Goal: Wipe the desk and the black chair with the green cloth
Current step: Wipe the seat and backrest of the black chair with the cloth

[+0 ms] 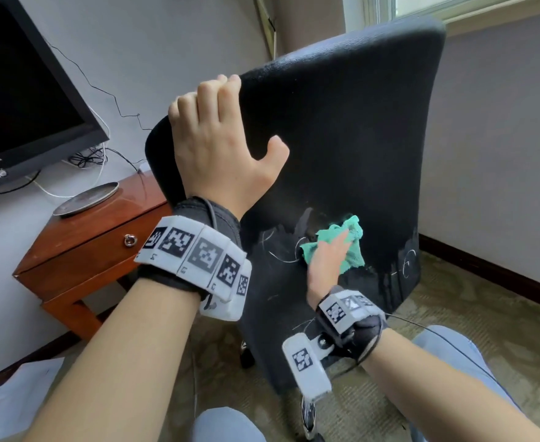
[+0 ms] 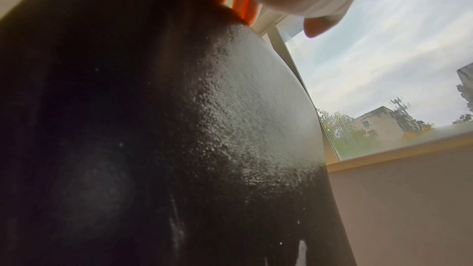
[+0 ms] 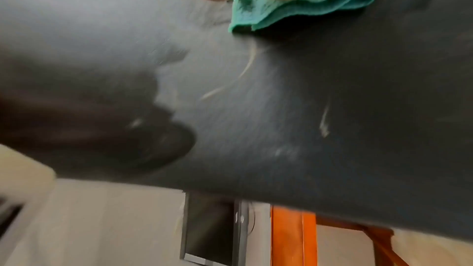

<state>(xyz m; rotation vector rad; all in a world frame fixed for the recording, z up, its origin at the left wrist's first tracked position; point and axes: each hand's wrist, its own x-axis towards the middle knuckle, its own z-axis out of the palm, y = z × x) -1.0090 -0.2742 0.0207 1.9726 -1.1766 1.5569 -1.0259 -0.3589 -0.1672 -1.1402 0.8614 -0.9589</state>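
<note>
Item: black chair [image 1: 342, 148], rear face of the backrest turned toward me. Tall panel, long axis running from its top edge down to the floor. White scuff lines and pale smears sit on its lower part.

Item: green cloth [image 1: 346, 248]. Bunched, flat against the lower backrest, directly under my right hand [image 1: 324, 261]. It spills out past the fingertips on the far side and a little beyond the thumb side. In the right wrist view, which is blurred, a folded corner of the cloth [image 3: 302, 5] shows just below the palm.

Item: right hand. Fingers lie straight and close together on the cloth, pressing it into the panel; no pinch that I can see.

Item: left hand [image 1: 217, 145]. Fingers curled over the upper left edge of the backrest, thumb spread out flat on the rear face. In the left wrist view the fingers [image 2: 240, 1] hook over the rim against the window light. I judge this a steadying hold.

Relation that matters: unwiped marks lie to the thumb side of and below the cloth, with more on the far right near the panel's edge. The right hand is the nearer one; I reckon the coming stroke runs across the panel's width.

Item: desk [image 1: 102, 237], wooden, beyond the left hand, bearing a round tray [image 1: 86, 199] and a monitor [image 1: 23, 100]. Whether it is wiped, I cannot tell.
</note>
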